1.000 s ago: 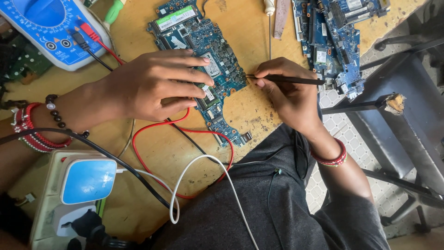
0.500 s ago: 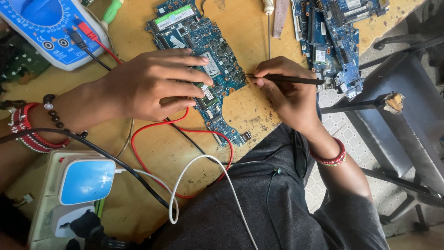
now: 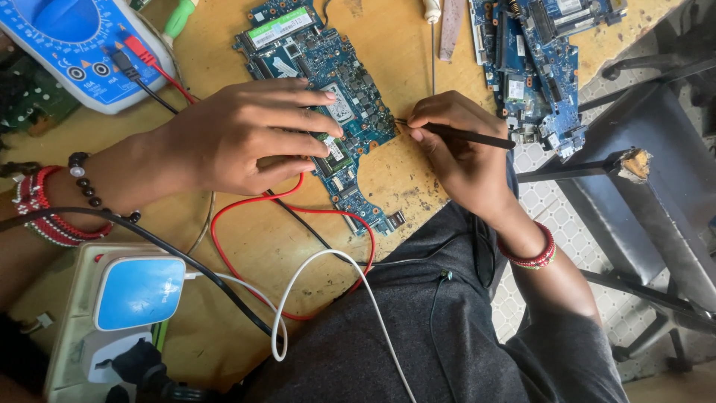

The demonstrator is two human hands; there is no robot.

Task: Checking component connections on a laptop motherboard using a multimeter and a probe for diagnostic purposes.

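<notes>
The bare wooden worktop (image 3: 418, 45) looks matt, scuffed and stained, with rough dark patches near its edge. The blue laptop circuit board (image 3: 339, 97) has a slightly glossy lacquered face studded with small shiny metal parts. The thin black probe (image 3: 466, 136) appears to be smooth matt plastic. The blue plastic multimeter (image 3: 67, 45) shines softly, as does the cream plastic power strip (image 3: 71, 313). The red lead (image 3: 224, 246) has glossy rubbery insulation

place: electronics repair workshop | signs: bare laptop circuit boards (image 3: 322, 89), blue multimeter (image 3: 74, 45), test leads (image 3: 291, 224) | surface: scarred wooden bench (image 3: 403, 45)
</notes>
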